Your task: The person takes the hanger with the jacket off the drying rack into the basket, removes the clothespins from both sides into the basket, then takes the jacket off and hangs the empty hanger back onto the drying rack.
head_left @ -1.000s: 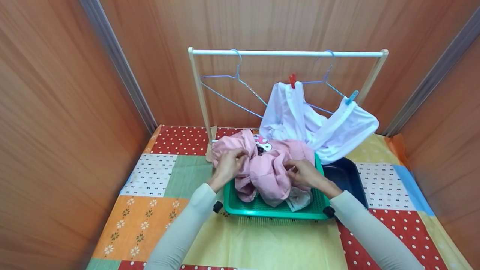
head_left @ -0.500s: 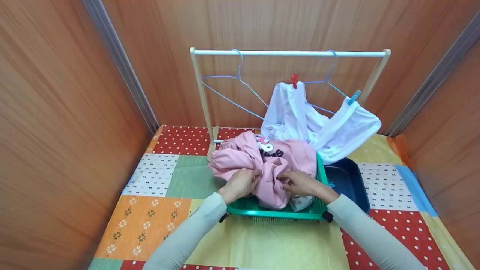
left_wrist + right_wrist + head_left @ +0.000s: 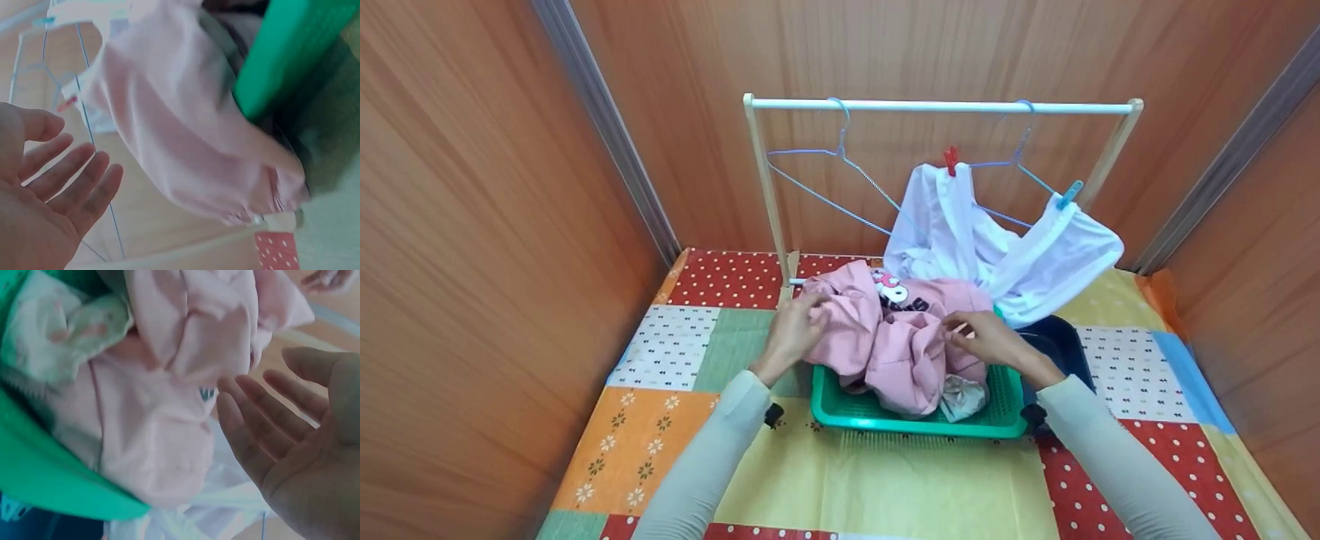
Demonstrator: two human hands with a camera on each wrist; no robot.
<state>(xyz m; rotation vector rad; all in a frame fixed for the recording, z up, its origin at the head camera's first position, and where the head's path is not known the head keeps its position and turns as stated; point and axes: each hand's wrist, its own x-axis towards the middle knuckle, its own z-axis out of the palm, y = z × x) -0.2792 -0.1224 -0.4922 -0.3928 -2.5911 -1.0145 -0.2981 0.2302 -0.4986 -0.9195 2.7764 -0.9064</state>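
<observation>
One pink garment lies between left grip and right grip.

From my head feed I see a pink garment heaped in loose folds in and over the green basket, its white-and-pink cartoon print partly showing toward the back. One gathered edge spills past the basket's side.

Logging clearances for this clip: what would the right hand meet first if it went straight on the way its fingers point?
Most likely the right hand would meet the bunched pink garment just ahead; whether it is touching now is unclear.
</observation>
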